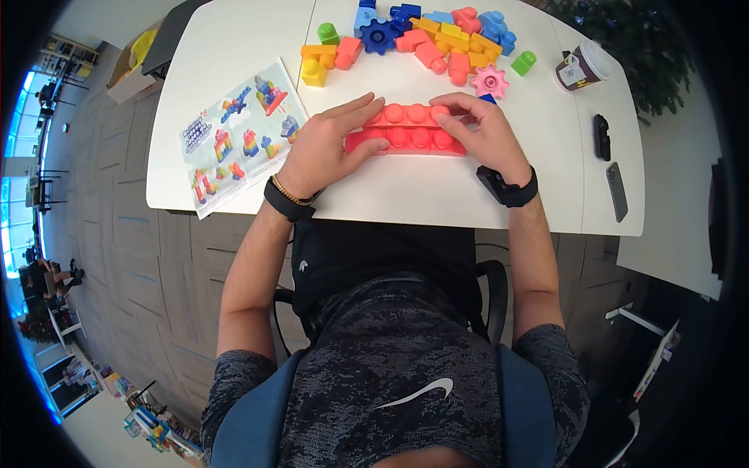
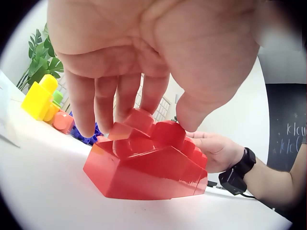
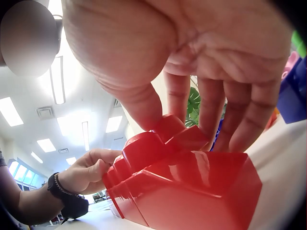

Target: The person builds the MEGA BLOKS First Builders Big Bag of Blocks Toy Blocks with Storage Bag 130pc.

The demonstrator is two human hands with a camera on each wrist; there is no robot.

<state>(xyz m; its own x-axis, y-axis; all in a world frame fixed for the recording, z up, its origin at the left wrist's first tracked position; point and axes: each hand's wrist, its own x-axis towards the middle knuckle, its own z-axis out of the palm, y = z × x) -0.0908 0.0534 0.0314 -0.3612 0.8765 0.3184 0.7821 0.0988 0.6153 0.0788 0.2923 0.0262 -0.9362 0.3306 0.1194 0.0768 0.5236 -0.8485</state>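
Two rows of round studs top the long red toy building blocks (image 1: 420, 139), which lie on the white table in front of the person, a lengthwise seam between the rows. At their left end, the left hand (image 1: 328, 144) holds them with its thumb on the near side and fingers across the far side. The right hand (image 1: 488, 134) grips the other end, thumb on the studs and fingers over the back. From the left wrist, slanted end faces show on the red blocks (image 2: 148, 172). The right wrist view shows the thumb against a stud of the blocks (image 3: 192, 191).
A printed instruction sheet (image 1: 242, 140) lies to the left. Behind the hands are loose colored blocks, including a blue gear (image 1: 378, 36) and a pink gear (image 1: 490, 81). On the right stand a lidded paper cup (image 1: 583, 66), a black object (image 1: 601, 137) and a phone (image 1: 616, 192).
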